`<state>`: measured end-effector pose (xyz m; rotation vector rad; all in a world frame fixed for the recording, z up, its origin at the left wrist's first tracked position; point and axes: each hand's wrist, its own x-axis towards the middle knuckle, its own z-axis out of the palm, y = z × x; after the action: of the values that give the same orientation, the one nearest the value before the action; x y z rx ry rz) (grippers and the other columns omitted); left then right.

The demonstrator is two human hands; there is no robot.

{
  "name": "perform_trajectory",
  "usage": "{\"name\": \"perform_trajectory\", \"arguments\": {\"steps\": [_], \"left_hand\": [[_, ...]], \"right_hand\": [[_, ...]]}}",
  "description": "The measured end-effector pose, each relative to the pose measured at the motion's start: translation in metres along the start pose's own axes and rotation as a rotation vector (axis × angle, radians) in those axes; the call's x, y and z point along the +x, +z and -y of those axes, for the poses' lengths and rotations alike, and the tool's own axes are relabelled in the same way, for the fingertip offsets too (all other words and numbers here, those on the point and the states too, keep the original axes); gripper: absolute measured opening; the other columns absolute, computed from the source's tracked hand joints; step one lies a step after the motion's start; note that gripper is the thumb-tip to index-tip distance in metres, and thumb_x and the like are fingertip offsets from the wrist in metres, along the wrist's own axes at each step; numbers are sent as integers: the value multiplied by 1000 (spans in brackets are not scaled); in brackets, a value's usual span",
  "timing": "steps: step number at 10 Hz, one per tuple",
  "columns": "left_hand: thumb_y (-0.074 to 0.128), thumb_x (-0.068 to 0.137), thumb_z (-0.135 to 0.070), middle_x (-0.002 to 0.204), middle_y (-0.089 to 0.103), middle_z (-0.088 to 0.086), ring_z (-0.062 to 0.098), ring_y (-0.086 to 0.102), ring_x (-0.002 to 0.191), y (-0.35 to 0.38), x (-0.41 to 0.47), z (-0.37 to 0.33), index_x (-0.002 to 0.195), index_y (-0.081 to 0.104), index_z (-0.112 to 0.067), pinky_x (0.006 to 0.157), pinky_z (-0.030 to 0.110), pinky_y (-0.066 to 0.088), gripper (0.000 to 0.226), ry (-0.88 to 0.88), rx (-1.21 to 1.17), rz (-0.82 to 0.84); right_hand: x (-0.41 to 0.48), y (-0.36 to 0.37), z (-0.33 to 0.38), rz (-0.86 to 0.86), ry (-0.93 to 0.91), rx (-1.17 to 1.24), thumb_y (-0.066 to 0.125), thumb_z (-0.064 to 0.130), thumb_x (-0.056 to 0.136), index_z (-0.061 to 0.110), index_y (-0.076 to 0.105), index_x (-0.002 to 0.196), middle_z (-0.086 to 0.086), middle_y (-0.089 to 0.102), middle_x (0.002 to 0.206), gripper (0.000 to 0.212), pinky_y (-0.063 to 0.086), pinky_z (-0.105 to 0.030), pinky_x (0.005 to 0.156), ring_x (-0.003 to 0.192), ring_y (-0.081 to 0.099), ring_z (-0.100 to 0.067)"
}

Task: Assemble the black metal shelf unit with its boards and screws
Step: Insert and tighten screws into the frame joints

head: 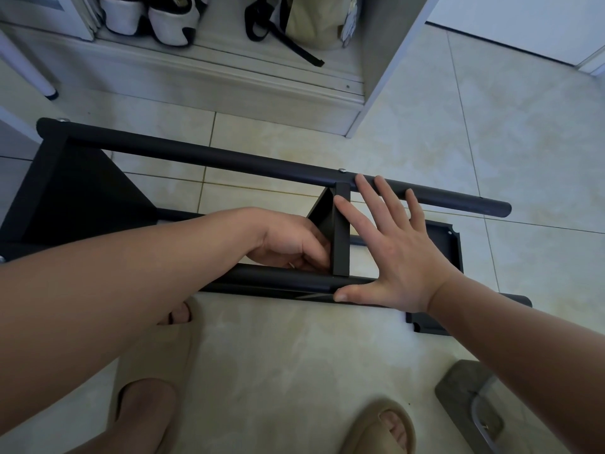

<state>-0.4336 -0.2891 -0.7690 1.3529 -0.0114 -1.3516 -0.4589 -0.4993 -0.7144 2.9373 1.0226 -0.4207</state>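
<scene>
Lengthwise on the tiled floor (425, 126) lies the black shelf frame (229, 158), its tubes running left to right just ahead of both hands. A middle board (340, 237) stands edge-up between the tubes. The right hand (399, 253), spread flat, presses the board's right face. The left hand (288, 240) curls against its left side, and I cannot tell what it holds. A screw (342, 170) tops the far tube.

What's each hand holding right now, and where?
Left hand grips the upright black board near its nearer end; right hand lies open, fingers spread, gripping nothing.

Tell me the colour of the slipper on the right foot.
The slipper is beige, seen in the head view.
</scene>
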Motion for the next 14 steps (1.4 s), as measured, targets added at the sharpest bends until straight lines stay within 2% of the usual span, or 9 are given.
{"name": "perform_trajectory", "arguments": {"steps": [2,3,5,7,8,9,10,12,14], "left_hand": [[60,92,3,91,71,10,18,69,78,0,-1,-1,101,69,-5,71,27,58,15,13,-22,7],[59,92,3,101,67,14,21,67,84,0,-2,-2,110,66,-3,78,29,56,20,19,-12,9],[57,93,4,101,68,13,20,68,84,0,-3,-3,111,66,-2,81,30,55,21,24,-4,25],[53,92,5,106,66,15,26,63,95,0,-4,-4,105,66,-8,82,32,53,22,21,-7,60],[53,94,-4,105,70,10,20,68,88,0,-3,-3,102,71,-12,80,31,54,21,-20,-11,67],[58,95,-13,96,73,4,16,70,83,0,-2,-2,85,79,-22,79,29,53,25,-23,40,46],[61,94,-13,88,74,1,14,70,77,0,-1,-1,76,80,-25,70,25,54,29,-17,78,39],[61,92,-4,89,75,7,16,72,76,-1,-1,-1,89,75,-13,69,25,57,16,-12,39,20],[61,92,-2,87,73,6,16,70,74,0,-1,-2,102,69,-8,69,26,57,13,8,17,12]], "right_hand": [[0,0,0,1,0,-2,24,103,66,34,-2,161,-2,-15,169,120,-2,-65,121,156,-15,-29],[0,0,0,0,0,-1,24,103,66,34,-2,161,-2,-15,169,120,-2,-65,121,156,-16,-29],[0,-1,0,2,2,-8,24,103,67,34,-2,161,-2,-15,170,120,-1,-65,121,156,-15,-29],[0,-1,0,7,5,-7,26,102,66,34,-2,161,-1,-16,169,121,-2,-65,121,156,-15,-29],[0,-2,0,6,5,-5,28,102,66,34,-2,161,-1,-16,169,121,-2,-65,121,156,-15,-29],[0,-2,0,4,4,-7,27,102,66,33,0,162,-2,-16,169,121,-1,-65,121,156,-15,-30],[0,-2,0,6,2,-5,26,102,66,33,0,162,-2,-16,169,121,-1,-65,121,156,-15,-30],[0,-1,0,2,2,-4,25,103,66,34,-1,161,-1,-16,169,121,-1,-65,121,156,-15,-29],[1,0,-1,-4,1,1,28,102,66,33,0,162,-1,-15,170,121,-1,-65,121,156,-14,-29]]}}
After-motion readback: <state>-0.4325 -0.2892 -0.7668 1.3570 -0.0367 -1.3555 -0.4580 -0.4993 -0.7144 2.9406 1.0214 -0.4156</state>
